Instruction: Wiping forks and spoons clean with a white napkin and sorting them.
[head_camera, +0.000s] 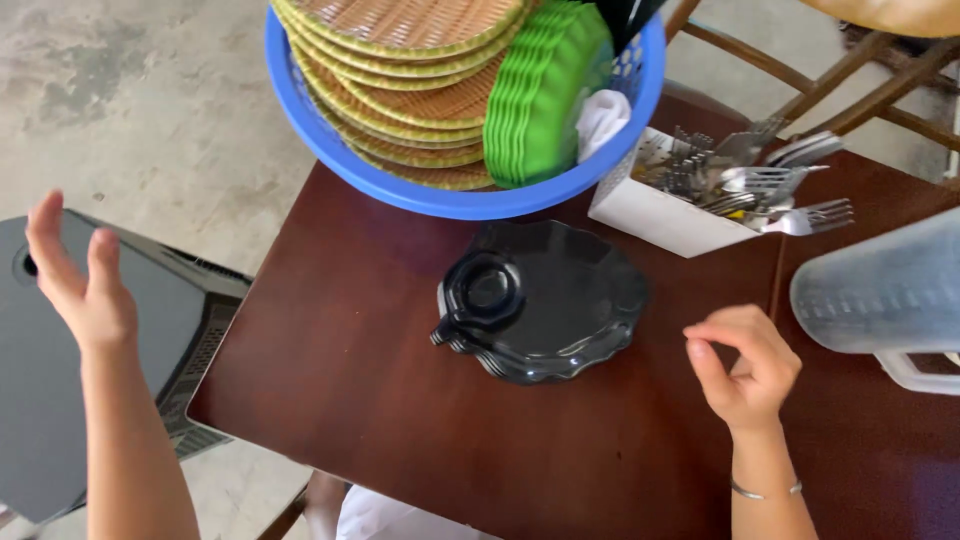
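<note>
A stack of black scalloped plates (575, 310) lies in the middle of the dark wooden table (360, 370), with small black dishes (483, 293) piled on its left side. My right hand (745, 365) hovers just right of the stack, fingers curled and holding nothing. My left hand (80, 280) is raised off the table's left edge, fingers spread, empty.
A blue basin (450, 195) holds several woven trays (410, 90), green trays (540, 95) and a white cloth. A white caddy (655, 215) of forks stands at the back right. A translucent jug (880, 295) is at the right edge. Wooden chairs stand behind; a grey appliance (60, 400) sits on the floor.
</note>
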